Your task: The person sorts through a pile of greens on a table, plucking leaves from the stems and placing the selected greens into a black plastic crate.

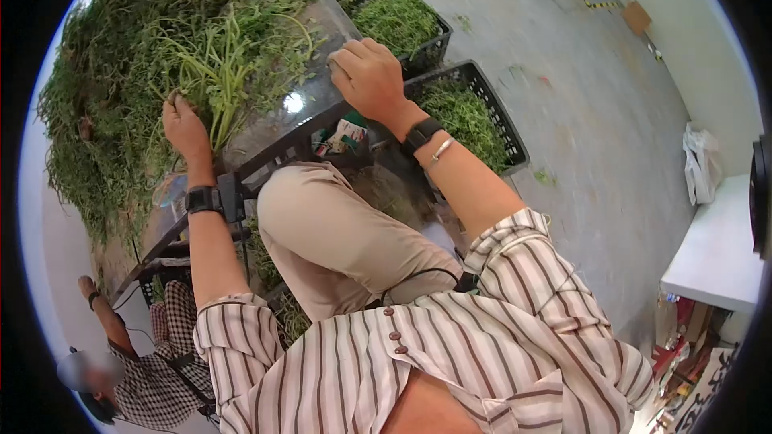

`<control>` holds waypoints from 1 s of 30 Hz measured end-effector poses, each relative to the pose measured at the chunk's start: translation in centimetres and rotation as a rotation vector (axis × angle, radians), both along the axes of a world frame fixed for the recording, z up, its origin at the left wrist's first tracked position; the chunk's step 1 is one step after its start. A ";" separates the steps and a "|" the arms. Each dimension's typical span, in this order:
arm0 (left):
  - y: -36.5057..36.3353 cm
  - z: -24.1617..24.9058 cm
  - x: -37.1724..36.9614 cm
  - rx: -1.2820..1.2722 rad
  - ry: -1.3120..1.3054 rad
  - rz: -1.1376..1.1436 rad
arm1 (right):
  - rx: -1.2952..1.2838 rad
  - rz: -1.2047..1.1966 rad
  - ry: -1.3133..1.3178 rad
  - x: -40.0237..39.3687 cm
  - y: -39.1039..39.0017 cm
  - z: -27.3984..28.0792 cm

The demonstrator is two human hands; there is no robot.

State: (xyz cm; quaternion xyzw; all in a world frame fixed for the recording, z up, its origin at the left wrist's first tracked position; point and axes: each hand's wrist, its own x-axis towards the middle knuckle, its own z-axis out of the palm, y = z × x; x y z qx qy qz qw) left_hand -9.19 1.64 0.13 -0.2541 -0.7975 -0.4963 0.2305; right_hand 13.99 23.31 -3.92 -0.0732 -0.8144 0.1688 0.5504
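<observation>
A big heap of leafy green plants (pixel 112 96) covers much of the dark table (pixel 269 124). Pale, thick-stemmed greens (pixel 229 72) lie on its near side, their stem ends toward me. My left hand (pixel 186 127) is at the edge of the heap, left of those stems, thumb and fingers closed in a pinch; what is in them is too small to make out. Over the table's right edge is my right hand (pixel 370 76), its fingers curled closed. Whether anything is inside them is hidden.
Black crates of greens stand on the floor to the right, one nearer (pixel 474 112) and one farther (pixel 402 24). A co-worker in a checked shirt (pixel 161 390) sits at lower left. A white table (pixel 712 241) and a plastic bag (pixel 701 162) are at far right.
</observation>
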 end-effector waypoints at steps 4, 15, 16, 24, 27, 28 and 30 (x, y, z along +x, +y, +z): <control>-0.1 0.3 -0.3 -0.085 -0.005 0.012 | 0.028 -0.020 0.041 -0.2 0.0 -0.3; -0.1 0.4 -0.2 -0.049 0.014 0.006 | 0.050 -0.047 0.018 -0.2 0.2 -0.4; -0.1 0.5 0.1 -0.036 0.025 0.009 | 0.055 -0.052 0.014 -0.1 0.2 -0.4; -0.3 1.4 -0.8 -0.077 -0.022 -0.031 | 0.045 -0.027 0.031 0.0 0.1 -0.7; 0.5 3.2 -0.6 -0.068 -0.107 -0.063 | 0.036 -0.023 0.024 -0.1 0.1 -0.8; 1.0 3.3 0.1 -0.041 -0.156 -0.066 | 0.033 -0.020 0.032 0.0 0.3 -1.2; 2.0 3.6 0.1 -0.320 -0.109 0.003 | 0.047 -0.054 0.004 -0.1 1.0 -1.6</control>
